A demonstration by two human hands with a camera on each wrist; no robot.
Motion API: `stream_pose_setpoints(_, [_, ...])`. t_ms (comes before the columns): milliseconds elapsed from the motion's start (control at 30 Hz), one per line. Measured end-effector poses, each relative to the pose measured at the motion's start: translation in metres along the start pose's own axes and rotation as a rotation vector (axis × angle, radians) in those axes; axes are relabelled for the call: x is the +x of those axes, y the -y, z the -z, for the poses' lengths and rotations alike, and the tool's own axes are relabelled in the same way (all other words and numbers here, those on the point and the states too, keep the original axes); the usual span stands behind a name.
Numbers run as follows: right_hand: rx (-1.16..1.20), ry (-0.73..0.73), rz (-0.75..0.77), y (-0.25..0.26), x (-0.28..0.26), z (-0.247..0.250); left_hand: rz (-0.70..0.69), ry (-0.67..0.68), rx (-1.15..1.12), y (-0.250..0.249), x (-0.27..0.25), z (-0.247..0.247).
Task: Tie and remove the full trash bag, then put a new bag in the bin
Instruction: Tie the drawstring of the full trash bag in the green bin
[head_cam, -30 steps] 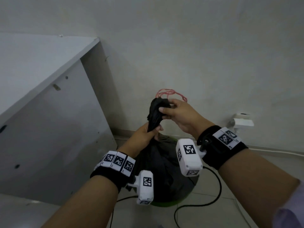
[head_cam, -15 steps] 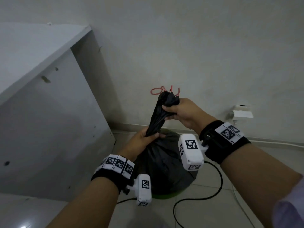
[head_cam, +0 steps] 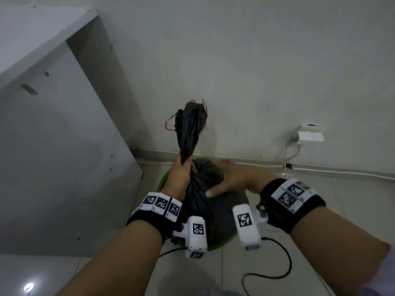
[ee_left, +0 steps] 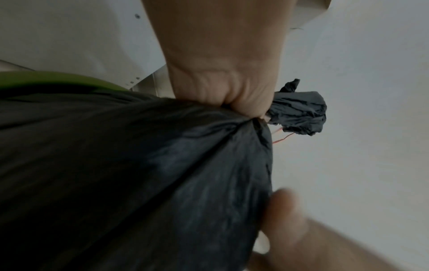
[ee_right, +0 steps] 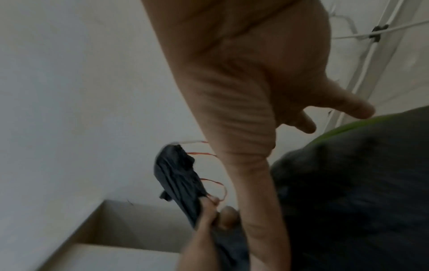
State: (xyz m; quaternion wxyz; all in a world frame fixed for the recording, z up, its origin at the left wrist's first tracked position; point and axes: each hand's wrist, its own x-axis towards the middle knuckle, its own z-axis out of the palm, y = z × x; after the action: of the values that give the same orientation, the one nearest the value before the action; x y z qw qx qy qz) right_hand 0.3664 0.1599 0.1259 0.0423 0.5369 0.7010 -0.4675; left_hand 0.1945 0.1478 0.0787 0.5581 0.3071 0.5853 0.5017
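A full black trash bag (head_cam: 210, 212) (ee_left: 130, 165) (ee_right: 352, 183) sits in a green bin (head_cam: 163, 182) on the floor by the wall. Its gathered neck (head_cam: 191, 133) stands up, with thin red drawstrings (head_cam: 168, 123) (ee_right: 213, 183) trailing from the top. My left hand (head_cam: 181, 174) (ee_left: 223, 88) grips the neck at its base in a fist. My right hand (head_cam: 226, 180) (ee_right: 267, 91) is spread flat, fingers straight, over the top of the bag's bulge, beside the left hand. It holds nothing.
A white cabinet (head_cam: 55, 146) stands close on the left. A wall socket with a white adapter (head_cam: 308, 135) is at the right, with a white cable along the skirting. A black cord (head_cam: 277, 272) loops on the tiled floor beside the bin.
My right hand has let go of the top of the bag's neck and dropped onto the bag's bulge, fingers spread. My left hand still grips the neck.
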Motion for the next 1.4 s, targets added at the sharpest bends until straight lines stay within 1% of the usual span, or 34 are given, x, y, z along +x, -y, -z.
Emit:
stream_pose_setpoints(33, [-0.07, 0.046, -0.049, -0.008, 0.003, -0.011, 0.012, -0.004, 0.0, 0.001, 0.002, -0.001])
stream_pose_setpoints(67, [-0.087, 0.05, -0.086, -0.016, 0.007, -0.022, 0.024, -0.004, -0.005, 0.002, 0.004, -0.002])
stream_pose_setpoints(100, [-0.075, 0.007, -0.101, -0.023, 0.012, -0.031, 0.03, -0.005, -0.011, 0.003, 0.005, -0.003])
stream_pose_setpoints(133, [-0.053, -0.07, -0.091, -0.028, 0.018, -0.037, 0.032, -0.008, -0.015, 0.004, 0.006, -0.003])
stream_pose_setpoints(200, [-0.001, -0.236, -0.05, -0.033, 0.028, -0.048, 0.02, -0.014, -0.007, 0.007, 0.007, -0.002])
stream_pose_setpoints(233, [0.037, -0.294, -0.025, -0.035, 0.032, -0.051, 0.009, -0.016, 0.008, 0.008, 0.007, -0.002])
stream_pose_setpoints(267, [0.069, -0.334, 0.0, -0.035, 0.035, -0.051, -0.003, -0.018, 0.028, 0.01, 0.008, -0.001])
stream_pose_setpoints(333, [0.12, -0.357, 0.026, -0.03, 0.034, -0.049, -0.014, -0.021, 0.066, 0.012, 0.011, 0.001])
stream_pose_setpoints(467, [0.132, -0.343, 0.003, -0.027, 0.035, -0.047, -0.015, -0.024, 0.076, 0.014, 0.014, -0.001])
stream_pose_setpoints(533, [0.123, -0.351, -0.026, -0.03, 0.04, -0.05, -0.021, 0.009, 0.1, 0.014, 0.01, -0.002])
stream_pose_setpoints(600, [0.125, -0.386, -0.071, -0.034, 0.044, -0.051, -0.051, 0.1, 0.206, 0.013, 0.004, -0.002])
stream_pose_setpoints(667, [0.117, -0.392, -0.088, -0.037, 0.043, -0.047, -0.078, 0.204, 0.389, 0.012, 0.003, 0.001])
stream_pose_setpoints(733, [0.141, -0.375, -0.061, -0.04, 0.045, -0.043, -0.117, 0.223, 0.54, 0.012, 0.007, 0.005])
stream_pose_setpoints(767, [0.229, -0.374, -0.042, -0.041, 0.044, -0.04, -0.135, 0.214, 0.567, 0.013, 0.011, 0.007])
stream_pose_setpoints(833, [0.472, -0.353, -0.024, -0.04, 0.04, -0.033, -0.144, 0.192, 0.54, 0.016, 0.018, 0.01])
stream_pose_setpoints(900, [0.594, -0.327, -0.024, -0.038, 0.037, -0.029, -0.113, 0.188, 0.438, 0.02, 0.024, 0.011])
stream_pose_setpoints(1000, [0.628, -0.342, -0.049, -0.036, 0.034, -0.029, -0.08, 0.236, 0.282, 0.02, 0.019, 0.005])
stream_pose_setpoints(1067, [0.593, -0.286, -0.042, -0.036, 0.033, -0.032, -0.068, 0.255, 0.218, 0.021, 0.016, 0.001])
stream_pose_setpoints(1100, [0.568, -0.25, -0.04, -0.035, 0.033, -0.032, -0.055, 0.238, 0.203, 0.02, 0.014, 0.0])
stream_pose_setpoints(1167, [0.573, -0.255, -0.007, -0.029, 0.03, -0.026, -0.051, 0.201, 0.194, 0.019, 0.013, -0.002])
stream_pose_setpoints(1200, [0.641, -0.262, 0.027, -0.025, 0.029, -0.02, -0.06, 0.204, 0.194, 0.018, 0.014, -0.002])
stream_pose_setpoints(1233, [0.741, -0.248, 0.068, -0.019, 0.028, -0.016, -0.074, 0.23, 0.193, 0.016, 0.013, -0.003])
stream_pose_setpoints(1300, [0.888, -0.179, 0.137, -0.006, 0.025, -0.009, -0.11, 0.291, 0.271, 0.014, 0.01, -0.007])
stream_pose_setpoints(1333, [0.937, -0.171, 0.145, 0.0, 0.024, -0.008, -0.124, 0.325, 0.33, 0.013, 0.009, -0.009])
stream_pose_setpoints(1400, [1.035, -0.219, 0.091, 0.012, 0.026, -0.004, -0.122, 0.372, 0.419, 0.015, 0.009, -0.008])
